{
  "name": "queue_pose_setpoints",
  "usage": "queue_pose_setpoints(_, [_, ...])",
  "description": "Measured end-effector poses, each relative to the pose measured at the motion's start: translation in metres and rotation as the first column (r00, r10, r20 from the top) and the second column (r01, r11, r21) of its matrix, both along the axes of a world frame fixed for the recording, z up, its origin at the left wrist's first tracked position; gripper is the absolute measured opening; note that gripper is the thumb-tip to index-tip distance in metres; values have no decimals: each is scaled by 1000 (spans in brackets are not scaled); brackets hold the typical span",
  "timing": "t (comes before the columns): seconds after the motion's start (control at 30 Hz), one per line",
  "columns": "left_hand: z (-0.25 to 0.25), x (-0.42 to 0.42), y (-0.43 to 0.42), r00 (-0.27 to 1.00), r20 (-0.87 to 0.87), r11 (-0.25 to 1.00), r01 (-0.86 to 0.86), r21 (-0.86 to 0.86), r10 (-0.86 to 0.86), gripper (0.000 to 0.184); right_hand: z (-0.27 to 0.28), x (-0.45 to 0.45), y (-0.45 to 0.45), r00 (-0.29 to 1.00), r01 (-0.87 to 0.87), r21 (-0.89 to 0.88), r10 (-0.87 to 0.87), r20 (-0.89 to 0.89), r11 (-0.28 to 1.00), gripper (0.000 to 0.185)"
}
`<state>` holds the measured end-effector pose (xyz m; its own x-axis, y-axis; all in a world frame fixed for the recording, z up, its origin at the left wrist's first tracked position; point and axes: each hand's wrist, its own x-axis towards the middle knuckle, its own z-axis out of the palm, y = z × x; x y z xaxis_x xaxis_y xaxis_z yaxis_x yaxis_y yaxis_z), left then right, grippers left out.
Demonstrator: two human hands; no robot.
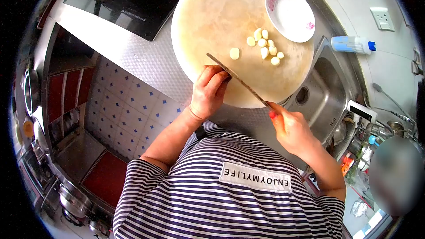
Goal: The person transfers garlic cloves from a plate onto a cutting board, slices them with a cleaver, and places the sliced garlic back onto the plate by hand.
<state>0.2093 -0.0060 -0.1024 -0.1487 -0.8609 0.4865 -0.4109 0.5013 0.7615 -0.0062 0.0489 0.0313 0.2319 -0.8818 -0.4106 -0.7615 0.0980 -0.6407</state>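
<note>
Peeled Cloves [264,52], Mostly Whole, with Knife [248,88] at the Fingers

Cooktop [110,11]: black, beyond and left of the left fingers, well apart from them.

Left hand [210,92]: fingers curled, knuckles just beside the blade near its far end. Whether they grip a clove cannot be told; the undersides are hidden.

Round board [208,22]: pale, spread beneath and beyond the left fingers.

Knife: seen along its spine, slanting from just past the left fingers to the right fingers.

Pale piece [234,53]: single, flat-faced, apparently cut; just beyond the left fingertips, across the blade.

Cloves: garlic-like, a loose cluster on the board, beyond and between the two sets of fingers.

Right hand [290,128]: fingers wrapped round the knife's handle.

Plate [290,15]: white, pink-flowered, farther beyond the right fingers; nothing on it.

Sink [330,77]: right of the right fingers.

Progress, as judged: peeling looks finished for the cluster; cutting seems barely begun, most cloves remaining.
</note>
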Motion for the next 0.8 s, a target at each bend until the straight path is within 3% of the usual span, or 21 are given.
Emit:
queue_pose_setpoints(0.13, [-2,0,-2,1000,-3,999,0,-41,0,26,-24,-1,1,999,17,-74,-15,40,997,23])
queue_pose_setpoints(0.27, [1,0,-1,1000,11,998,2,-59,-1,26,-13,-4,4,999,25,-127,-19,49,992,24])
queue_pose_setpoints(0.37, [3,1,0,1000,15,999,-2,-48,3,26,13,-2,-1,1000,0,-7,0,22,1000,24])
queue_pose_setpoints(0.57, [-3,0,0,1000,15,999,-3,-52,4,25,-23,2,1,999,13,-59,-11,35,998,23])
queue_pose_setpoints(0.8, [1,1,-1,1000,27,998,-4,-67,6,26,7,-2,0,998,29,-57,-26,58,998,21])
